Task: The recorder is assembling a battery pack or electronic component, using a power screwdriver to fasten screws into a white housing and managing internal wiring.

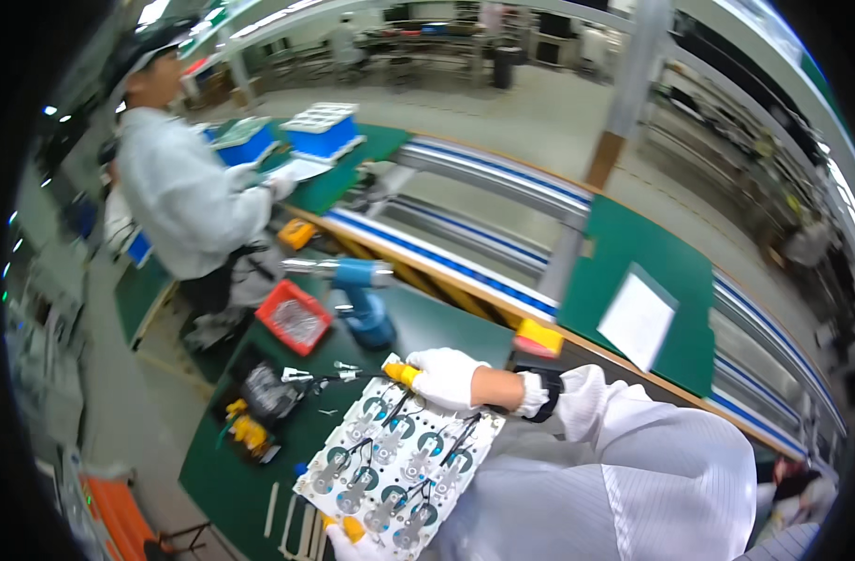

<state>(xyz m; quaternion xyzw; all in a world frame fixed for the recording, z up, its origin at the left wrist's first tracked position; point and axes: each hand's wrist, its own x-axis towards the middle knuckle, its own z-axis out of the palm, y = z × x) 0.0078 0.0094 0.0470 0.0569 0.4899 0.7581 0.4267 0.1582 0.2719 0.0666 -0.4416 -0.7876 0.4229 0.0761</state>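
Observation:
A white rectangular plate lies at an angle at the near edge of the green bench, carrying several round metal parts with black wires. My right hand, in a white glove with yellow fingertips, is closed on the plate's far corner. Black cables with pale connectors run leftward from beside those fingertips. My left hand, gloved the same way, grips the plate's near-left edge; the lower frame edge cuts off part of it.
Left of the plate are a red bin of small parts, a black bag and yellow parts. A blue and silver jointed device stands behind. A conveyor runs beyond the bench. Another person works at far left.

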